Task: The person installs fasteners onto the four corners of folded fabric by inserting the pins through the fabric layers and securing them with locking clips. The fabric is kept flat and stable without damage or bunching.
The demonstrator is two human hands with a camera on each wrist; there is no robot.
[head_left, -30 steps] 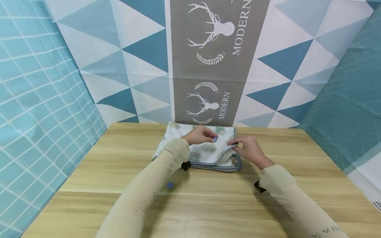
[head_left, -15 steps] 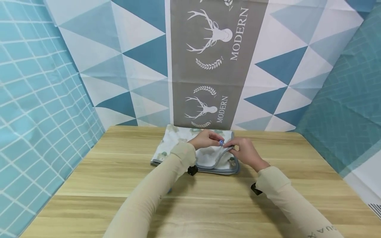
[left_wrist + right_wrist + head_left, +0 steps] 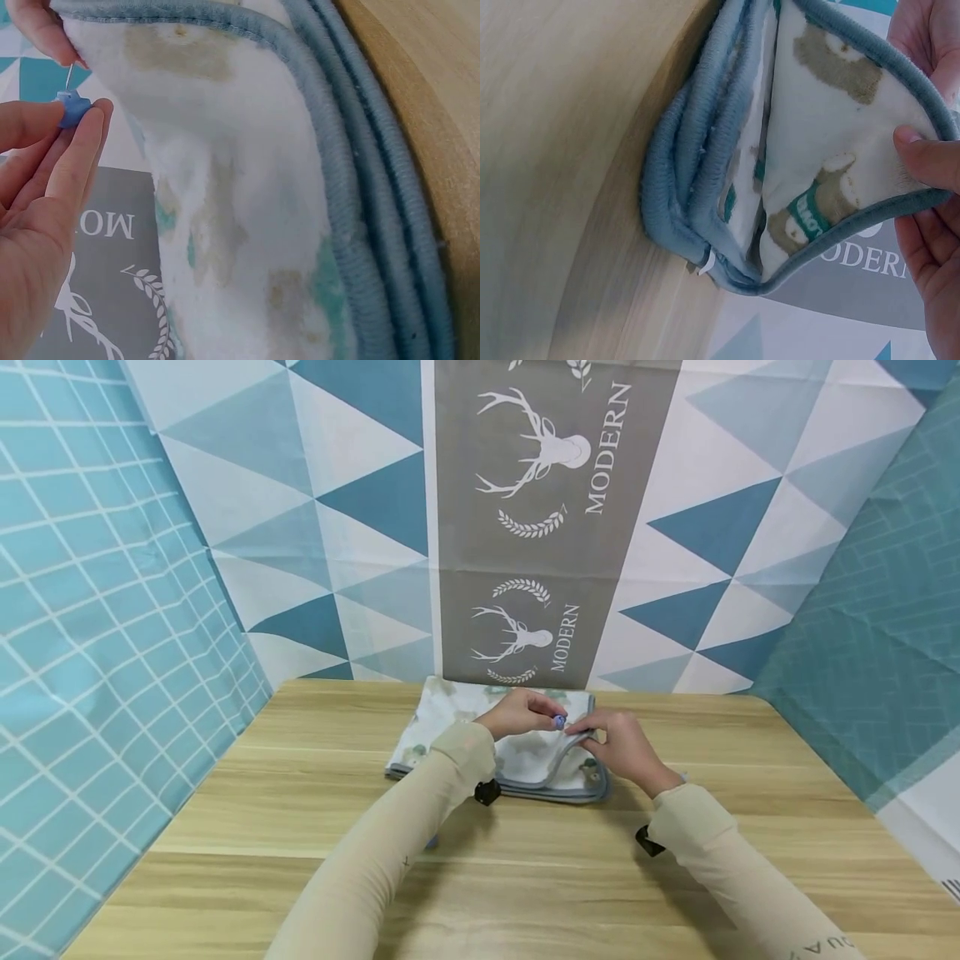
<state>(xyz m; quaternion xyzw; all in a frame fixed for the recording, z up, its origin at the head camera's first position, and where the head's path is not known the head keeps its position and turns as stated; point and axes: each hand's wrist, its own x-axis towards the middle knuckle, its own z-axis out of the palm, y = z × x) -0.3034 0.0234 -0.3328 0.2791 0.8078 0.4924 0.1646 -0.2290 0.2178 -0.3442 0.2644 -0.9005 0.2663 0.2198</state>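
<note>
A folded white blanket (image 3: 442, 702) with blue-grey edging lies at the back of the table; brown and green animal prints show on it. My right hand (image 3: 628, 745) pinches its near right corner between thumb and fingers, lifting the top layer (image 3: 832, 142) off the stack. Between thumb and fingertips, my left hand (image 3: 519, 712) holds a small blue-headed pin (image 3: 73, 109). Its thin metal needle (image 3: 70, 76) points at the raised corner, its tip right by the right hand's fingertips. The lower layers (image 3: 682, 187) stay stacked on the wood.
On the wooden table (image 3: 540, 877), a small blue piece (image 3: 431, 842) shows partly behind my left sleeve. A small bluish thing (image 3: 683, 776) peeks out by my right wrist. A patterned cloth backdrop (image 3: 517, 543) rises right behind the blanket.
My left hand has moved right with the pin, up to the lifted blanket corner. The right hand keeps its pinch, and the last half second shows hardly any motion.
</note>
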